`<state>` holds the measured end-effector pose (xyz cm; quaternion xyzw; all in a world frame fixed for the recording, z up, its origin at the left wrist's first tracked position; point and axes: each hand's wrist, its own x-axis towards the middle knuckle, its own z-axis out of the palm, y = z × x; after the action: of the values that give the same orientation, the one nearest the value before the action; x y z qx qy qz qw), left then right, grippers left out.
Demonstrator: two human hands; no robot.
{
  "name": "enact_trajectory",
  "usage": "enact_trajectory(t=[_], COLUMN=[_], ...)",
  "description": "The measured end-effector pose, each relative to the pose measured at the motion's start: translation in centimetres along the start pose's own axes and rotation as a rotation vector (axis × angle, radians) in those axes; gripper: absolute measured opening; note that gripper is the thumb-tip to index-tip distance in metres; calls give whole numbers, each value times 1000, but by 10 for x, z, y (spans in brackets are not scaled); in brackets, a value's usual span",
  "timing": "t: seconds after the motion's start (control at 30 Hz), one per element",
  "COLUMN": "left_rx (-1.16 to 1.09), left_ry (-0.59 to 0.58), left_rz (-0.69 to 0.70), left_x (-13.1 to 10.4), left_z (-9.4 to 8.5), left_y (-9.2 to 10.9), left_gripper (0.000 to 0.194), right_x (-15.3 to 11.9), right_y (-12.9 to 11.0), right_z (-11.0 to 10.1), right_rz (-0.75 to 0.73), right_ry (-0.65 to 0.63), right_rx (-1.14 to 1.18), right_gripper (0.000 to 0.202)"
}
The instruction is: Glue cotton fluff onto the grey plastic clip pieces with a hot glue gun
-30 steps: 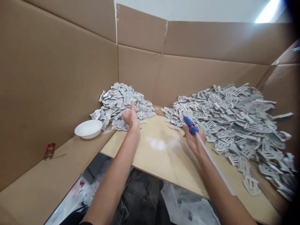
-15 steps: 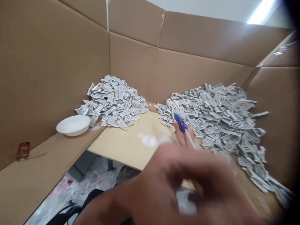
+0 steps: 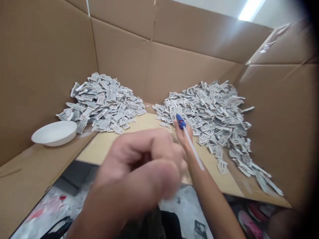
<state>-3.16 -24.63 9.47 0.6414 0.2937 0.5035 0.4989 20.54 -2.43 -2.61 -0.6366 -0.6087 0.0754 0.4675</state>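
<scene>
Close to the camera, my left hand (image 3: 139,169) is raised with its fingers curled, blurred by motion; whether anything small is inside cannot be made out. Farther out, my right hand (image 3: 183,134) grips a blue glue gun (image 3: 180,121) with a long whitish glue stick (image 3: 193,146) trailing from its rear. Its nozzle reaches the near edge of the right pile of grey slotted pieces (image 3: 211,109). Another heap of similar pieces (image 3: 107,99) lies at the back left. The yellowish board (image 3: 149,122) lies between the piles, partly hidden by my left hand.
A white bowl (image 3: 56,132) rests on cardboard at the left. Tall cardboard walls (image 3: 119,53) surround the work surface. Below the board's front edge are plastic bags (image 3: 47,205) and a pink shoe (image 3: 249,225).
The view has shifted right. My left hand has moved left and its fingers have closed up more. My right forearm now shows, and the glue gun remains in my right hand.
</scene>
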Motion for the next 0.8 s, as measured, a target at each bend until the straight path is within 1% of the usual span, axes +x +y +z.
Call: enact_trajectory(t=[0.07, 0.1, 0.17, 0.23, 0.27, 0.33, 0.37, 0.43, 0.5, 0.57, 0.63, 0.7, 0.8], left_rx=[139, 262, 587, 935, 1058, 1168, 1180, 1135, 1027, 928, 833, 711, 514], left_ry=[-108, -138, -153, -197, -218, -220, -188, -119, -67, -26, 14, 48, 42], left_rz=[-2, -11, -17, -54, -95, -169, -192, -183, -149, -105, -66, -52, -110], left_x=[26, 42, 74, 106, 120, 146, 156, 171, 180, 184, 185, 185, 184], left_z=[-12, -17, -28, -37, -41, -48, -52, -58, -62, -65, -66, -65, -64], left_y=[-18, -30, -60, -90, -105, -132, -144, -167, -186, -200, -208, -212, -215], left_gripper=[35, 35, 29, 22, 19, 16, 15, 13, 13, 15, 14, 13, 18], right_x=[3, 5, 10, 15, 18, 22, 24, 27, 28, 29, 28, 28, 27], right_y=[7, 10, 15, 17, 18, 17, 17, 16, 15, 14, 12, 10, 6], right_z=[3, 5, 11, 19, 23, 28, 30, 30, 29, 27, 24, 20, 15], right_rz=[-30, -54, -140, -256, -297, -336, -334, -307, -265, -226, -194, -171, -137], right_ry=[-41, -76, -162, -247, -285, -372, -398, -401, -377, -379, -388, -388, -398], right_rx=[-48, -84, -162, -232, -261, -311, -333, -367, -381, -374, -360, -342, -303], right_gripper=[39, 33, 21, 15, 14, 12, 12, 14, 16, 19, 22, 24, 20])
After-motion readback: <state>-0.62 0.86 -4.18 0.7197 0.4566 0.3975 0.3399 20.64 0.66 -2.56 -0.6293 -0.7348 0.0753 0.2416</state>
